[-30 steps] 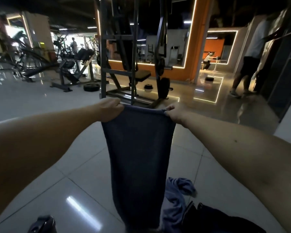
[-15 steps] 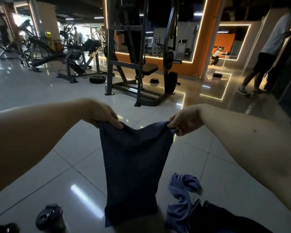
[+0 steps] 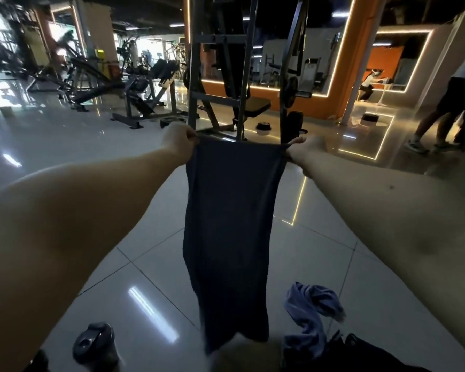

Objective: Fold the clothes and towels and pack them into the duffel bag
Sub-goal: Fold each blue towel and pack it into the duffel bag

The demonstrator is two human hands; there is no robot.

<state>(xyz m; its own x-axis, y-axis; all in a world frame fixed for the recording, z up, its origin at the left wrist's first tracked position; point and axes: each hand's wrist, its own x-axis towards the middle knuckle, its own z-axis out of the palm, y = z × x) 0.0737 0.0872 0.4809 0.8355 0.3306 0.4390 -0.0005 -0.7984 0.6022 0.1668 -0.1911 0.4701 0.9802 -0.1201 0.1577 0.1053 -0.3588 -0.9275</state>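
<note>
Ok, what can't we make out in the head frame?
Head view only:
The dark towel, pinched by the left hand and right hand: single or doubled layer unclear; it hides the floor behind it.
The dark item, bottom right: cut by the frame edge and dim; duffel bag or not, cannot tell.
The crumpled blue cloth: bunched, so towel or garment unclear.
The lidded container, bottom left: dim, body mostly hidden under its lid.

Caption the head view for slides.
Left hand and right hand pinch the top corners of a dark blue towel hanging above a tiled floor beside a crumpled blue cloth.
</note>
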